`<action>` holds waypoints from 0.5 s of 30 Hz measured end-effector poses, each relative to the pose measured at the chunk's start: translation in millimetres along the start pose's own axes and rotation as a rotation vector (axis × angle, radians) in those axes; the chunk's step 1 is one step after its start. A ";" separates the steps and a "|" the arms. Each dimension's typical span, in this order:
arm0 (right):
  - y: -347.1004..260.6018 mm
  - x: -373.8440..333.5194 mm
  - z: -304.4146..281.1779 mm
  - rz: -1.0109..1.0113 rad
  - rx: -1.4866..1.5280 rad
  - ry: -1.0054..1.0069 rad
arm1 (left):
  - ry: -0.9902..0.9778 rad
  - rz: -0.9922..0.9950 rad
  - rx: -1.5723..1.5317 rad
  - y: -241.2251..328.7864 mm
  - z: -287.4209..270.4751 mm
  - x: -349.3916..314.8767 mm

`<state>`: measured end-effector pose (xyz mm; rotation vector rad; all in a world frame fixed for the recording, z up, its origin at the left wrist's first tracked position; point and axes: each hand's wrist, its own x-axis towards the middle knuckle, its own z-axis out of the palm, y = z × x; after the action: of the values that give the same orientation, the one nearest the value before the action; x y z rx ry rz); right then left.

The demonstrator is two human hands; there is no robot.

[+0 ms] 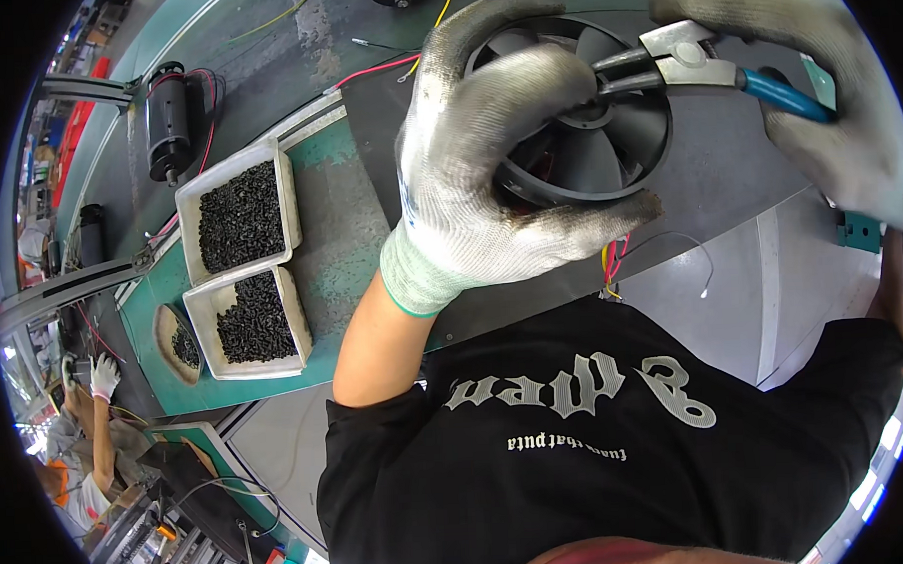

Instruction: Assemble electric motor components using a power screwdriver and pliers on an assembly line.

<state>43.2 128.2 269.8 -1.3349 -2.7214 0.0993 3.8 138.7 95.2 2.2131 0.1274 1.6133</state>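
Observation:
My left hand, in a white glove with dark-stained fingertips, is closed around a round black fan with broad blades. The fan is held up over the table's edge, and red and yellow wires hang below it. My right hand, gloved alike and partly blurred, grips a pair of pliers with a silver head and blue-green handles. The dark tips of the pliers reach to the hub at the fan's centre. Whether they grip anything there, I cannot tell, since my left fingers cover part of the hub.
To the left, two white trays and a small dish hold small black parts. A black cylindrical motor with red wires lies beyond them. Loose wires cross the table. Another person's gloved hand shows at far left.

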 end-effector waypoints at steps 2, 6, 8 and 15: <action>-2.2 2.0 0.7 -0.005 -0.012 0.002 | -0.037 0.022 0.024 -0.3 1.5 0.9; 47.8 -48.4 2.7 -0.034 -0.012 0.013 | -0.024 -0.030 0.078 14.2 0.5 -1.0; 87.9 -88.8 2.5 -0.040 -0.019 0.025 | -0.027 -0.053 0.150 19.2 -3.1 -6.5; 158.1 -148.5 94.9 0.300 0.114 0.602 | 0.277 -0.226 -0.313 28.1 6.5 -14.9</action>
<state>245.4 106.4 148.7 -1.4418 -1.9867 -0.1064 0.5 106.8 90.5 1.6750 0.1814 1.6743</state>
